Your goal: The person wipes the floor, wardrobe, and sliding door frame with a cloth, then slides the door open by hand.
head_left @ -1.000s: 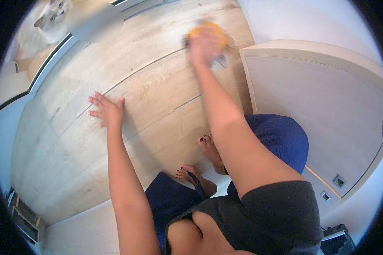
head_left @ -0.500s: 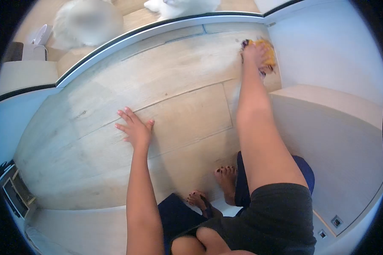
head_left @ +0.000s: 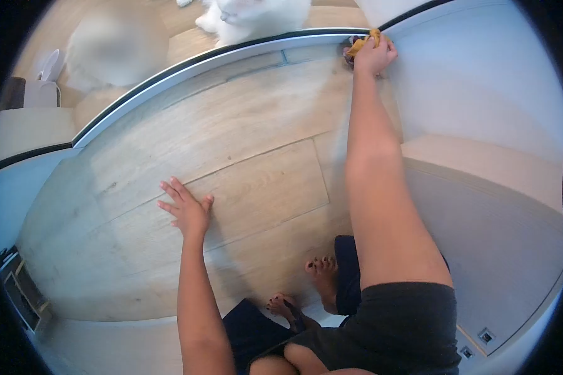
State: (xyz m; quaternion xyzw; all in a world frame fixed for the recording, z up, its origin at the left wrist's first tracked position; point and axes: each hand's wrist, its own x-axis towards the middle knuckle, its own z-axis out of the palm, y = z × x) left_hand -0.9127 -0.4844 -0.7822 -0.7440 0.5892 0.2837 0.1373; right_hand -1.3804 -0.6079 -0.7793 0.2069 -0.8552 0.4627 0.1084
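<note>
My right hand (head_left: 374, 57) grips a bunched yellow cloth (head_left: 358, 46) with dark, patterned parts. It is at the far right corner of the floor, where the raised edge strip meets the white wall. Part of the cloth is hidden behind my fingers. My left hand (head_left: 190, 211) rests on the wood-look floor (head_left: 263, 181), fingers spread, holding nothing. Below my arms, my bare feet are on the same floor.
A dark-topped white strip (head_left: 219, 51) borders the far side. Beyond it are a white fluffy animal (head_left: 253, 19) and a blurred pale furry shape (head_left: 116, 50). A grey cabinet panel (head_left: 475, 231) stands at the right, a dark framed object (head_left: 24, 290) at the left.
My right hand has moved with the cloth up to the far corner, and the cloth is now bunched rather than spread under the palm. The view has shifted slightly; my left hand stays on the floor.
</note>
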